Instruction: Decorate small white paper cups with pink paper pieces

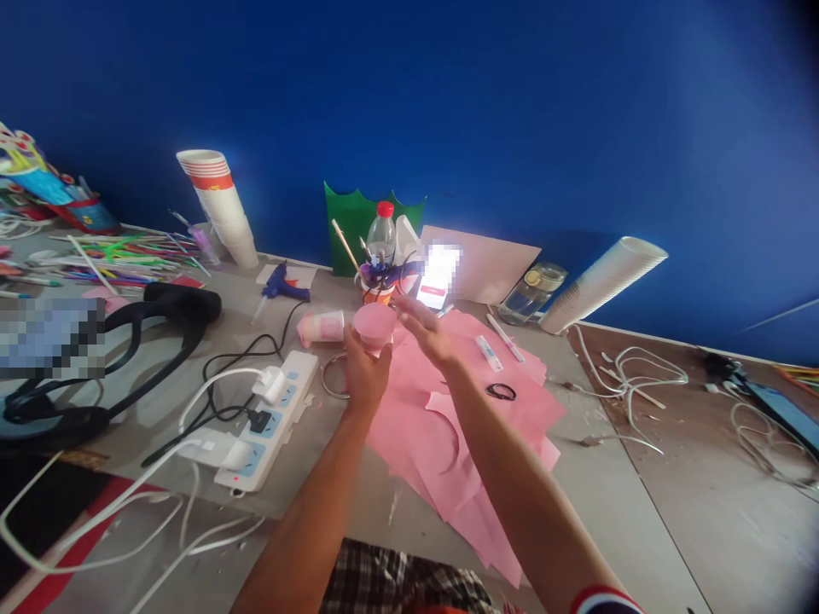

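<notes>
My left hand (366,375) is wrapped round a small paper cup (374,322) whose top is covered with pink paper. My right hand (426,331) is just right of the cup, its fingers stretched out; whether the fingertips touch the rim is hard to tell. Below and right of both hands lie overlapping sheets of pink paper (415,426), one with a curved cut edge. Left of my left hand another cup (325,326), partly pink, lies on its side. A thin ring (333,376), maybe a tape roll, rests beside my left wrist.
A power strip (272,426) with plugs and cables lies left of my forearm. Behind it is a blue glue gun (281,283). A lit phone (438,277), a bottle (382,234) and a glass jar (531,294) stand along the wall. Cup stacks (217,209) lean on both sides.
</notes>
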`<state>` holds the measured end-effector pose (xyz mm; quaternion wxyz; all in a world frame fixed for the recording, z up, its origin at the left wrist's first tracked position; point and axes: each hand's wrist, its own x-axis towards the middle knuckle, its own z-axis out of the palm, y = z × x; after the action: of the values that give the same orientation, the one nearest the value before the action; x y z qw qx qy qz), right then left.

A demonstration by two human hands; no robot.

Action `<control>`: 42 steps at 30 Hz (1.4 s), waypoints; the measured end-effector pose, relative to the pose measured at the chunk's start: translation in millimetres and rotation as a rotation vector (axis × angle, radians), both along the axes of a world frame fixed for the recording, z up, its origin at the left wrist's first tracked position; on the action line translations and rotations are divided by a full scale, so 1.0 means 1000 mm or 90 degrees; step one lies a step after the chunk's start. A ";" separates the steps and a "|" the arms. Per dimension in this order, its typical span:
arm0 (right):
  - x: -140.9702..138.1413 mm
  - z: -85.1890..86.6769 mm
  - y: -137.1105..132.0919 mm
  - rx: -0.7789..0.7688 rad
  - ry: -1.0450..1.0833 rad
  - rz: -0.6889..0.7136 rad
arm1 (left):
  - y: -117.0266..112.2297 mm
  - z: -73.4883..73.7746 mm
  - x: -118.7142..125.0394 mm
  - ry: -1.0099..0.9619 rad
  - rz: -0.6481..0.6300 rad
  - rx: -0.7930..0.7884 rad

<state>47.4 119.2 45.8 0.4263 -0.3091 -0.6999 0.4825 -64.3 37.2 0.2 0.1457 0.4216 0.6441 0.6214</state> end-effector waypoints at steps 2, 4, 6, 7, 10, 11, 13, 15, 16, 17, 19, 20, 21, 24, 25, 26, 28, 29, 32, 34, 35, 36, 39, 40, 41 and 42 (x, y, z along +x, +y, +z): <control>-0.007 0.012 0.000 0.013 -0.005 0.030 | 0.000 -0.001 0.000 -0.003 -0.002 -0.019; -0.015 0.021 0.000 0.049 -0.033 0.072 | 0.000 0.000 0.000 -0.003 -0.004 -0.027; -0.021 0.023 0.001 0.069 -0.055 0.096 | 0.000 0.002 0.000 0.001 -0.008 -0.032; -0.023 0.022 0.000 0.070 -0.060 0.098 | 0.000 0.002 -0.001 0.005 -0.009 -0.034; -0.021 0.013 -0.001 0.060 -0.058 0.081 | 0.001 0.004 -0.002 0.033 -0.005 -0.045; -0.020 0.010 -0.002 0.057 -0.054 0.073 | 0.001 0.005 -0.002 0.045 -0.001 -0.050; -0.018 0.005 -0.004 0.044 -0.052 0.061 | 0.002 0.006 -0.002 0.067 0.006 -0.063; -0.017 0.002 -0.006 0.016 -0.051 0.048 | 0.002 0.006 -0.002 0.078 0.010 -0.071; -0.018 0.002 -0.006 -0.004 -0.047 0.043 | 0.002 0.006 -0.002 0.081 0.012 -0.074; -0.019 0.001 -0.006 -0.025 -0.042 0.039 | 0.003 0.006 -0.003 0.081 0.014 -0.077; -0.021 -0.001 -0.005 -0.063 -0.029 0.041 | 0.003 0.005 -0.003 0.083 0.016 -0.086; -0.022 -0.003 -0.003 -0.078 -0.018 0.043 | 0.004 0.004 -0.003 0.084 0.017 -0.088; -0.022 -0.005 -0.001 -0.091 -0.002 0.041 | 0.004 0.003 -0.004 0.085 0.018 -0.087; -0.019 -0.012 0.006 -0.144 0.064 -0.010 | 0.003 -0.001 -0.005 0.093 0.037 -0.065; -0.015 -0.013 0.008 -0.169 0.079 -0.044 | 0.003 -0.002 -0.005 0.095 0.048 -0.055; -0.009 -0.013 0.010 -0.190 0.089 -0.090 | 0.002 -0.003 -0.005 0.095 0.061 -0.047; 0.008 -0.012 0.010 -0.197 0.092 -0.146 | 0.000 -0.004 -0.006 0.091 0.085 -0.035; 0.018 -0.010 0.009 -0.198 0.091 -0.175 | -0.001 -0.004 -0.006 0.086 0.098 -0.030; 0.056 -0.004 -0.004 -0.177 0.088 -0.228 | -0.003 -0.002 -0.007 0.059 0.129 0.000; 0.082 -0.002 -0.018 -0.139 0.050 -0.246 | -0.005 0.002 -0.006 0.042 0.133 0.037; 0.094 -0.002 -0.026 -0.113 -0.002 -0.257 | -0.006 0.004 -0.004 0.041 0.126 0.058; 0.105 -0.003 -0.035 -0.089 -0.066 -0.270 | -0.008 0.007 -0.003 0.050 0.112 0.078; 0.134 -0.009 -0.060 -0.055 -0.265 -0.285 | -0.015 0.011 0.007 0.137 -0.016 0.102; 0.142 -0.011 -0.067 -0.043 -0.305 -0.274 | -0.017 0.012 0.011 0.180 -0.088 0.095; 0.149 -0.014 -0.073 -0.012 -0.350 -0.267 | -0.019 0.012 0.015 0.222 -0.168 0.076; 0.154 -0.016 -0.078 0.025 -0.398 -0.254 | -0.020 0.011 0.019 0.261 -0.246 0.047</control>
<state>201.2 40.8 29.7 0.2838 -0.5635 -0.7315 0.2587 -45.1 16.7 11.1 0.1124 0.6583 0.5448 0.5072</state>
